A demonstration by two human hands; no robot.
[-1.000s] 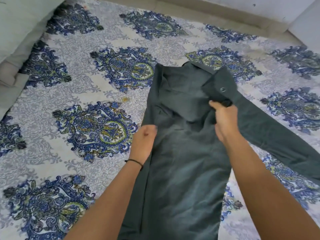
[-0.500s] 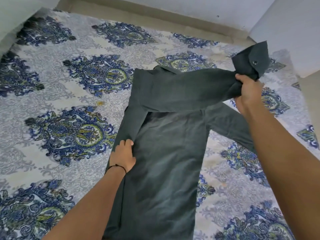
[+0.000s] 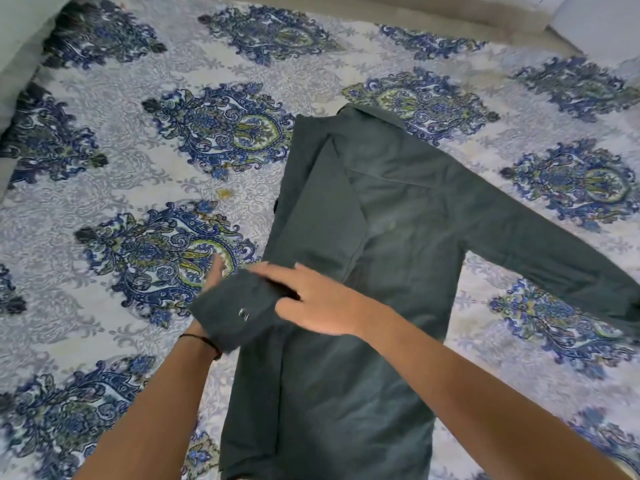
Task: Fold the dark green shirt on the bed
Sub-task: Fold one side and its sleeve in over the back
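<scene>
The dark green shirt [image 3: 398, 209] lies lengthwise on the patterned bedsheet [image 3: 114, 188], collar at the far end. One sleeve is folded down along the shirt's left side. Its buttoned cuff [image 3: 235, 317] sticks out past the left edge. My right hand [image 3: 318, 299] grips that sleeve just behind the cuff, thumb below and fingers on top. The cuff drapes over my left hand [image 3: 216, 271], so only the fingertips and the wrist with a black band show. The other sleeve [image 3: 554, 261] stretches out flat to the right.
A pale pillow [image 3: 17, 46] lies at the bed's far left corner. A white wall or block [image 3: 595, 22] stands beyond the bed's far right edge. Patterned sheet surrounds the shirt on both sides.
My right hand has swung the sleeve from high on the right down across the shirt to its left edge, laying the cuff over my left hand. The view shifted left.
</scene>
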